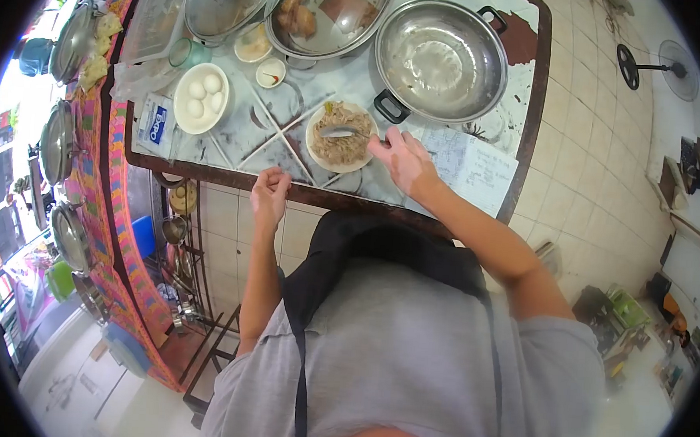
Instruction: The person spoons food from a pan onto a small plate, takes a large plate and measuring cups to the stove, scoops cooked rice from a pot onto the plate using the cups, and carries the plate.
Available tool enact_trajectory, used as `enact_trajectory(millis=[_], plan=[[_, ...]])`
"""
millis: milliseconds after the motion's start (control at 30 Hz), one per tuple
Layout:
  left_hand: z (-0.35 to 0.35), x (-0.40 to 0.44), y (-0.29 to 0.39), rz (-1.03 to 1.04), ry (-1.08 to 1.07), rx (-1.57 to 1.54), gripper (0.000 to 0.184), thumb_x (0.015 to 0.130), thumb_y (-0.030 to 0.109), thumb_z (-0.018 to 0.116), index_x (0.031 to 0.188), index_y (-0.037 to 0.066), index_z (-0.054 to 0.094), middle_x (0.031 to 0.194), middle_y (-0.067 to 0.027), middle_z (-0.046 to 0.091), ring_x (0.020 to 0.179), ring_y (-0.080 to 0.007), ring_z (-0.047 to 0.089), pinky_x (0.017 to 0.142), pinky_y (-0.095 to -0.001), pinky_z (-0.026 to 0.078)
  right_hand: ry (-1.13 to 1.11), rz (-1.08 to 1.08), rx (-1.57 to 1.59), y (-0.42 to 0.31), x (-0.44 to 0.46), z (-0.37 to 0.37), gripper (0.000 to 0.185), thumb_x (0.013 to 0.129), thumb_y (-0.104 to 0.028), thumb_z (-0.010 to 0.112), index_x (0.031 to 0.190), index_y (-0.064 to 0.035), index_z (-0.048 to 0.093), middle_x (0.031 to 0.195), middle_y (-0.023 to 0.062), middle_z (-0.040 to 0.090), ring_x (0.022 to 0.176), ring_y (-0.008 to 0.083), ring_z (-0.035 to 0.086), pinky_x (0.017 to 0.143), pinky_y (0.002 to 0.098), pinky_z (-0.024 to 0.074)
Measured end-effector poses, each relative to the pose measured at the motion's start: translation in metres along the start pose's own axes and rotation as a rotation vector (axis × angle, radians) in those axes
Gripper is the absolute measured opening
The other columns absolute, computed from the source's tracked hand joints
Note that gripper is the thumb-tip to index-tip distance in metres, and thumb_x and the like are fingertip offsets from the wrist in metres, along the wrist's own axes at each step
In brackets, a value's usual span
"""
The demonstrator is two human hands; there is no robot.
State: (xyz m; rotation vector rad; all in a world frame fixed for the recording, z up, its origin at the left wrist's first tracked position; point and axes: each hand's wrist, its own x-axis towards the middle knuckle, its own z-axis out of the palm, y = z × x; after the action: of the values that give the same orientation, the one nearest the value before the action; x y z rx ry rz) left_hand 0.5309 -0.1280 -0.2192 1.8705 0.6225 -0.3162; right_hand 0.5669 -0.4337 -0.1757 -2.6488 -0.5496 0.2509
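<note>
A white plate [319, 159] near the table's front edge holds a heap of brownish shredded food [340, 148]. Over the heap lies a metal spoon [339, 131], its handle end gripped by my right hand [405, 163]. The spoon's bowl touches the food. My left hand [270, 194] hangs at the table's front edge, left of the plate, with its fingers curled together; whether anything small is in them is hidden. Further left stands a white bowl [189, 128] with several peeled eggs [204, 93].
A large steel pot [444, 60] stands behind the plate. Handwritten papers [481, 172] lie at right. A lidded pan [322, 12], a glass lid [231, 3], small sauce bowl [271, 73], green glass [185, 53] and EXPO packet [157, 125] occupy the back and left.
</note>
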Motion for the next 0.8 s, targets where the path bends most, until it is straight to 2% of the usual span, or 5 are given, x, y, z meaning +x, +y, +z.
enact_trajectory(millis=[200,267,433,600,800], plan=[[-0.002,0.002,0.004,0.04,-0.025,0.038,0.033,0.085,0.014,0.068,0.113,-0.001,0.058,0.087,-0.0059,0.066,0.071,-0.0092,0.059,0.061,-0.0225,0.046,0.122,-0.037,0.066,0.018,0.0,0.022,0.03,0.078,-0.002,0.052,0.105,-0.0141,0.058,0.097,0.014,0.047,0.083,0.0344,0.054,0.074,0.0407,0.0463],[-0.005,0.004,0.006,0.032,-0.035,0.054,0.032,0.085,0.014,0.068,0.111,-0.001,0.059,0.087,-0.0064,0.067,0.073,-0.0099,0.06,0.064,-0.0231,0.048,0.19,0.043,0.351,0.031,0.007,0.015,0.027,0.082,-0.002,0.05,0.104,-0.0132,0.059,0.094,0.017,0.05,0.085,0.0372,0.056,0.074,0.0419,0.0476],[-0.01,0.007,-0.001,0.041,-0.035,0.068,0.032,0.084,0.014,0.068,0.11,-0.002,0.059,0.086,-0.0075,0.067,0.075,-0.011,0.061,0.067,-0.0238,0.049,0.386,0.244,0.226,0.077,0.033,-0.055,0.025,0.083,-0.002,0.05,0.105,-0.0117,0.058,0.097,0.0206,0.054,0.089,0.0384,0.057,0.077,0.0442,0.0477],[-0.012,0.01,0.0,0.036,-0.063,0.032,0.035,0.085,0.015,0.068,0.114,0.0,0.058,0.089,-0.0059,0.066,0.075,-0.0102,0.06,0.064,-0.0231,0.048,0.373,0.357,-0.009,0.161,0.069,-0.018,0.026,0.083,0.0,0.046,0.107,-0.0092,0.054,0.097,0.0217,0.055,0.092,0.0415,0.056,0.083,0.046,0.0454],[-0.026,0.059,0.05,0.215,0.12,0.178,0.023,0.087,0.019,0.065,0.099,0.0,0.064,0.08,-0.0087,0.068,0.073,-0.0153,0.064,0.067,-0.0281,0.049,0.322,0.34,-0.023,0.194,0.091,-0.001,0.033,0.082,0.002,0.045,0.111,-0.0128,0.05,0.103,0.0193,0.053,0.097,0.042,0.054,0.084,0.0476,0.0455]])
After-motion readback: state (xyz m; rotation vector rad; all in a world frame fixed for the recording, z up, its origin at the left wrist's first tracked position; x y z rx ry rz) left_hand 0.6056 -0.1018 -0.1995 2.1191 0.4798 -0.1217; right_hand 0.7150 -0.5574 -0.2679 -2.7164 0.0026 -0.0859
